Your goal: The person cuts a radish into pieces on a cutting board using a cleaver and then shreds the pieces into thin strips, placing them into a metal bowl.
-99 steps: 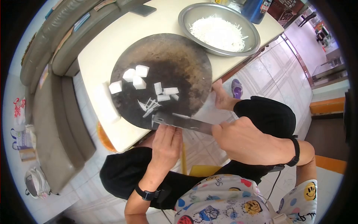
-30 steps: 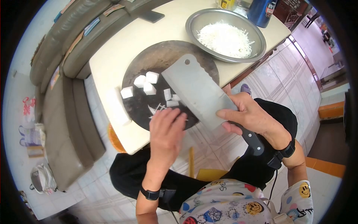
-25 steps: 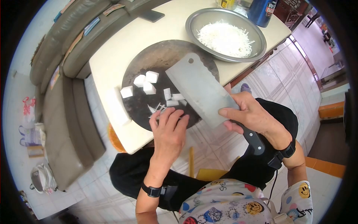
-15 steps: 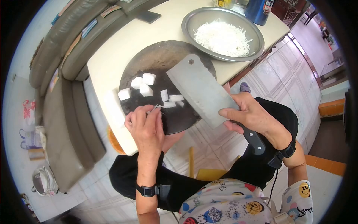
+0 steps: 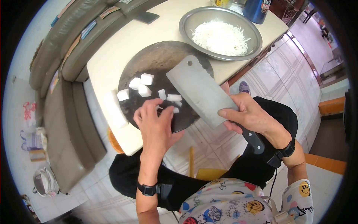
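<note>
My right hand point(image 5: 250, 115) grips a broad cleaver point(image 5: 201, 91) by its black handle and the base of the blade, which lies over the right side of a round dark chopping board point(image 5: 153, 56). At the board's near edge, my left hand point(image 5: 154, 121) has its fingers curled over small white slices, thumb and fingertips apart; whether anything is between them is partly hidden. Thin white pieces point(image 5: 174, 98) lie just beyond its fingertips. Several thicker white chunks point(image 5: 144, 90) rest on the board's left part.
A metal bowl point(image 5: 183, 28) of white shreds point(image 5: 220, 37) stands behind the board on the cream table point(image 5: 108, 56). A blue container point(image 5: 256, 10) is beside it, and a dark phone point(image 5: 147, 17) lies at the back. A long white piece point(image 5: 115, 108) lies left of the board.
My left hand has moved right and slightly forward over the small slices, its fingers spreading wider. Some slices near it have shifted. The cleaver and my right hand are nearly unmoved.
</note>
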The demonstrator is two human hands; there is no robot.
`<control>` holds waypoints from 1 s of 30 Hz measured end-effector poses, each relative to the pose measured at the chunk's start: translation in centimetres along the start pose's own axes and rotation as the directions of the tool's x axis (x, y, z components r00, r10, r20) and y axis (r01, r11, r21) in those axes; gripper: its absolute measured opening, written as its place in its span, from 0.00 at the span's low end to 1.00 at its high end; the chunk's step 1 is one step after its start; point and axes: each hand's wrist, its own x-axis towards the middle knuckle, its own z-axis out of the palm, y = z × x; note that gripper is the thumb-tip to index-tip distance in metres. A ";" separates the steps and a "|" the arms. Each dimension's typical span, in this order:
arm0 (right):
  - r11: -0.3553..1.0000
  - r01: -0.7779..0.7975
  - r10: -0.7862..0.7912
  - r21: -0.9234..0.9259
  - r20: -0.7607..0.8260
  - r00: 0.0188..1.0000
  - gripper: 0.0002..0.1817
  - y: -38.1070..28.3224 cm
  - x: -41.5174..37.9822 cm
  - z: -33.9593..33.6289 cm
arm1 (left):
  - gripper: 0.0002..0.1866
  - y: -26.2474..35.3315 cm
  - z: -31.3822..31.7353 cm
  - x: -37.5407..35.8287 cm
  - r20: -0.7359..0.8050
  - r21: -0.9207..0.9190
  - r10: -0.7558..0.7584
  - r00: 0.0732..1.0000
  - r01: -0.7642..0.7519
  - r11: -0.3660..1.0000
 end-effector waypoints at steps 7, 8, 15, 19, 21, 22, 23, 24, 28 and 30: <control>0.745 0.302 -0.312 -0.595 0.089 0.946 0.10 1.4 -0.6 0.7 | 0.21 1.3 1.7 -2.9 -0.030 -0.030 0.170 0.985 -0.171 0.985; 0.748 0.301 -0.309 -0.591 0.091 0.947 0.10 1.0 -1.0 1.0 | 0.22 1.3 1.9 -3.2 -0.070 -0.018 0.192 0.979 -0.194 0.981; 0.417 0.303 -0.232 -0.857 0.222 0.947 0.09 -0.1 -2.3 2.0 | 0.15 1.2 2.3 -3.4 -0.115 -0.099 0.150 0.982 -0.162 0.982; 0.333 0.326 -0.204 -0.885 0.270 0.941 0.11 -0.8 -2.3 2.4 | 0.15 1.3 1.9 -3.3 -0.111 -0.079 0.123 0.986 -0.132 0.988; 0.290 0.336 -0.197 -0.896 0.288 0.937 0.12 -1.1 -2.5 2.7 | 0.13 1.2 2.0 -3.4 -0.093 -0.059 0.127 0.988 -0.132 0.989; 0.246 0.346 -0.190 -0.905 0.305 0.933 0.13 -1.2 -2.6 2.8 | 0.13 1.1 2.0 -3.4 -0.092 -0.061 0.127 0.988 -0.133 0.989; 0.249 0.343 -0.188 -0.906 0.302 0.935 0.13 -1.1 -2.7 3.0 | 0.12 1.1 2.0 -3.4 -0.085 -0.060 0.137 0.987 -0.142 0.988; 0.211 0.345 -0.194 -0.914 0.307 0.932 0.13 -1.1 -2.8 3.1 | 0.11 1.1 2.0 -3.3 -0.077 -0.060 0.147 0.986 -0.152 0.987; 0.179 0.335 -0.141 -0.925 0.313 0.939 0.12 -0.7 -2.9 3.3 | 0.10 1.0 1.9 -3.5 -0.045 -0.086 0.142 0.989 -0.145 0.986; 0.162 0.363 -0.143 -0.918 0.342 0.929 0.13 -0.8 -2.7 3.2 | 0.10 0.8 2.0 -3.6 -0.033 -0.111 0.145 0.989 -0.148 0.983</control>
